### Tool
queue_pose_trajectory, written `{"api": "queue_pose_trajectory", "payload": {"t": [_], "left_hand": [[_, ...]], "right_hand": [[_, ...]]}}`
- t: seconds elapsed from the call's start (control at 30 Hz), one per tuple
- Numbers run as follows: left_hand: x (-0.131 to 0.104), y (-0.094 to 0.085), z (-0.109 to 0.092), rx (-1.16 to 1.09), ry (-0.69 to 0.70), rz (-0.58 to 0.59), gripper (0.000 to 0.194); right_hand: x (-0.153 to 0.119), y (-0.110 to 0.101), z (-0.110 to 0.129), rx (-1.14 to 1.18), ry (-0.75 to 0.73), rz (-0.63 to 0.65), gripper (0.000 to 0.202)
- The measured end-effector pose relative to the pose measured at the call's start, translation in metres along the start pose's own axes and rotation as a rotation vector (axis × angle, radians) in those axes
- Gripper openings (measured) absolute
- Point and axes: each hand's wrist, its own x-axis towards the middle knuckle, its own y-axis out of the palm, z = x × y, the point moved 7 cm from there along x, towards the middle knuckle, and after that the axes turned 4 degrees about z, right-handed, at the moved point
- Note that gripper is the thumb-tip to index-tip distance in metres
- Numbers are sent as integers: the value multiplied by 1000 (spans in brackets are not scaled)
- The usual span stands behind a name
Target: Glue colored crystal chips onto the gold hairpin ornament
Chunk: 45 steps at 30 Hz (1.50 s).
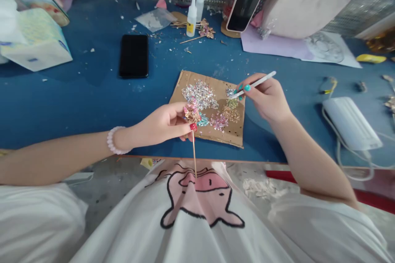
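Observation:
My left hand point(168, 123) is closed around a small pink-and-gold ornament point(191, 114) on a thin wooden stick point(194, 154), which points down past the table edge. In my right hand point(265, 94) a slim white pen-like tool point(257, 81) is pinched, its tip low over the piles at the right side of a cardboard sheet point(212, 136). On that cardboard lie silver rhinestones point(200, 93), pink-purple ones point(219, 121), peach-gold ones point(231, 113) and a teal pile point(203, 120) partly hidden by my left hand.
A black phone point(133, 56) lies left of the cardboard. Behind stand two glue bottles point(191, 16) beside wooden sticks and a plastic bag point(156, 19). A tissue box point(38, 41) is far left. A white power bank point(352, 123) with a cable lies right of my forearm.

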Motion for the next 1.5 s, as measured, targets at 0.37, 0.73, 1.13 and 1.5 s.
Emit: {"api": "queue_pose_trajectory", "payload": {"t": [0.37,0.73,1.13,1.5], "left_hand": [[3,-13,-3,-26,17,-47,12],[13,-35,12,-70,8,-150,15],[13,-32,13,-85,-4,-134,16],[12,-29,15,-89,-28,-118,17]], "right_hand": [[3,-41,-37,229,270,-293,39],[1,-31,-29,250,319,-254,36],[1,-23,-28,234,300,-207,37],[0,-33,-24,156,279,-236,33]]}}
